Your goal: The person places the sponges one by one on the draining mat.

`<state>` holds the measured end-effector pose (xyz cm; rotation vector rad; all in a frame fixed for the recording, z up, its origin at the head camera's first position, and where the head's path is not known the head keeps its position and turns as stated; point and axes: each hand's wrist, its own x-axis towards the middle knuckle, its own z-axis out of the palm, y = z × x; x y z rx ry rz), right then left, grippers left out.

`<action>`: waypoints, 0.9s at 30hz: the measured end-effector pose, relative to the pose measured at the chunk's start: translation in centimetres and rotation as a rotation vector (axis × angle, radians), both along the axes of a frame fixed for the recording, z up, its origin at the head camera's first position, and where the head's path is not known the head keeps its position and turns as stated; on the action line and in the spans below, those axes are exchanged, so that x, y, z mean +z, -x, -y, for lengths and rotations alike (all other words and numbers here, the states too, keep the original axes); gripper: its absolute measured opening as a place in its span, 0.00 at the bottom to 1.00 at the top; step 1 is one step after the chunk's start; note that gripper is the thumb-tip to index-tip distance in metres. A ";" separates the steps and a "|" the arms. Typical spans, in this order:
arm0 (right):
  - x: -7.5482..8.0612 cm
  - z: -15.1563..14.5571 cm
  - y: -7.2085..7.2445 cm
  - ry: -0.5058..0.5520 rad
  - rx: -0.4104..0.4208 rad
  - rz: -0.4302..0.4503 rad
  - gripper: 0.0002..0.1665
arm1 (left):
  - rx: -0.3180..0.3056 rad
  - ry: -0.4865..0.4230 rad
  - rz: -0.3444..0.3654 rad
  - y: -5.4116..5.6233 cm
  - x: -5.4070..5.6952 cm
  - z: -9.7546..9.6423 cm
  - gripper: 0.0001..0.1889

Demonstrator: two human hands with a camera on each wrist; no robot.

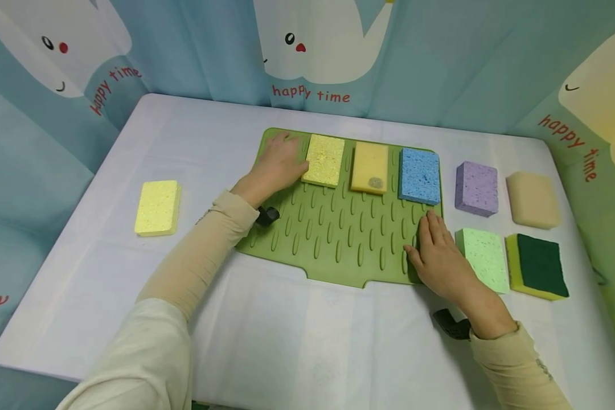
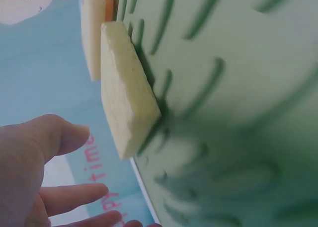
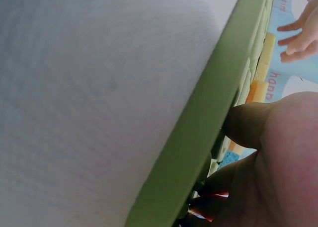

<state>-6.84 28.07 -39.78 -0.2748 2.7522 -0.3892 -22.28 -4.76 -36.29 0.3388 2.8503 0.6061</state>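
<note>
Left hand (image 1: 278, 160), fingers spread, sits just beside a speckled yellow sponge (image 1: 324, 159), apparently squaring up a row, as the right hand (image 1: 443, 263), fingers extended, rests along the green mat (image 1: 335, 272); picking another likely comes next. The tabletop (image 1: 266, 341) carries one mat and eight sponges (image 1: 419, 175): three on the mat, four to its right, one to its left

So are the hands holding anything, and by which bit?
Nothing: the left hand hovers beside a yellow sponge; the right hand rests on the green mat.
</note>
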 end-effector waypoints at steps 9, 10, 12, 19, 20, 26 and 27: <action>-0.1 -0.1 -0.1 0.001 -0.002 -0.003 0.45 | 0.062 -0.036 -0.003 -2.4 0.0 3.5 0.33; -0.1 -0.1 -0.1 0.002 -0.003 -0.003 0.45 | 0.065 -0.039 -0.002 -2.6 0.0 3.8 0.33; -0.1 -0.1 -0.1 0.001 -0.004 -0.001 0.45 | 0.069 -0.043 -0.004 -3.1 0.0 4.5 0.33; -0.1 -0.1 0.0 0.004 -0.001 0.004 0.46 | 0.072 -0.026 -0.007 -4.8 0.1 6.8 0.34; -0.1 -0.1 0.0 0.003 -0.001 0.001 0.46 | 0.069 -0.022 -0.009 -5.0 0.1 7.1 0.35; 0.0 -0.1 0.1 0.008 0.001 -0.003 0.46 | 0.053 0.018 0.007 -6.4 0.1 9.1 0.38; -0.1 -0.1 0.1 0.008 0.002 -0.004 0.46 | 0.055 0.026 0.014 -6.6 0.1 9.4 0.38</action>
